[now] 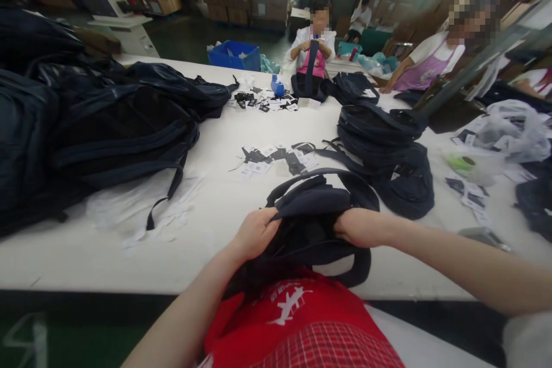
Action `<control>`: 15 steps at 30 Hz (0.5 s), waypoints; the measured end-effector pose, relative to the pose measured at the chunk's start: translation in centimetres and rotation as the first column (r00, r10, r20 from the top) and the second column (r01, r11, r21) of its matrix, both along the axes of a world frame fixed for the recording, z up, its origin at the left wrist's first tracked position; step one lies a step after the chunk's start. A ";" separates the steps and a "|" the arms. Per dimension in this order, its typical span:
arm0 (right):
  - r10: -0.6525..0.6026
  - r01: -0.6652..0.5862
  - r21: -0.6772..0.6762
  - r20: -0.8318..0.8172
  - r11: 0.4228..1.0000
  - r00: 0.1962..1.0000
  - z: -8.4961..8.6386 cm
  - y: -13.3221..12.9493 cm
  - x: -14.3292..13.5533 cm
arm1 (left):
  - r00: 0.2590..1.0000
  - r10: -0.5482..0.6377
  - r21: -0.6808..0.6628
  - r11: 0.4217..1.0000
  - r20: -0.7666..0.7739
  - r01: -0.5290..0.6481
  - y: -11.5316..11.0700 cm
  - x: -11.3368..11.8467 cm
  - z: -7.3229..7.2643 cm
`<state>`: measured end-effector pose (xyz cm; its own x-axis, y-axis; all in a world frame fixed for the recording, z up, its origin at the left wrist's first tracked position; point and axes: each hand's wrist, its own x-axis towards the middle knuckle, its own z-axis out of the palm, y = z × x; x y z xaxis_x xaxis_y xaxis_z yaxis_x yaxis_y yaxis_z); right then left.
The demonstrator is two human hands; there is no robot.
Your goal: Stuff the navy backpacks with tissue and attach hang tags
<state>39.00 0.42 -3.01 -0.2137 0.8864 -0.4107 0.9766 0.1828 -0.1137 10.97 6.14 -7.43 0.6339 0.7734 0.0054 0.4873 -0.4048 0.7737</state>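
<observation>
A dark navy backpack lies at the table's near edge against the red apron, its main opening gaping towards me. My left hand is closed on the left rim of that opening, thumb on top. On the right side, my right hand reaches into the opening; its fingertips are hidden by the dark fabric, so what they hold cannot be made out. Just beyond the backpack lies a scatter of black and white tags.
Navy backpacks are heaped on the left and stacked at the right. More tags, a blue tape dispenser and a blue bin stand farther back. A person across the table handles a dark strap; another person leans in at right.
</observation>
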 end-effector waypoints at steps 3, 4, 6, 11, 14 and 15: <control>0.202 -0.172 0.195 -0.145 0.966 0.969 2.8 1.1 2.1 | 0.999 0.038 0.001 0.999 0.003 -0.038 1.0 -1.8 0.4; 0.158 -0.094 0.343 -0.165 0.935 0.974 3.2 1.5 3.1 | 0.999 0.040 0.010 0.999 -0.017 -0.040 1.2 -2.4 0.5; -0.073 0.185 0.557 -0.217 0.809 0.973 3.0 2.5 5.2 | 0.996 0.045 0.028 0.999 -0.071 -0.044 1.5 -3.5 0.7; -0.599 0.659 -0.050 -0.471 0.751 0.647 -1.9 4.7 7.3 | 0.979 0.063 0.049 0.997 -0.194 -0.055 2.2 -5.7 1.7; -0.669 0.566 -0.403 -0.622 0.719 0.408 -4.6 5.3 5.0 | 0.962 0.038 0.070 0.997 -0.272 -0.019 2.5 -6.3 3.9; -0.671 0.577 -0.421 -0.665 0.700 0.329 -5.1 5.4 3.9 | 0.961 0.041 0.092 0.996 -0.274 -0.016 2.5 -6.2 5.0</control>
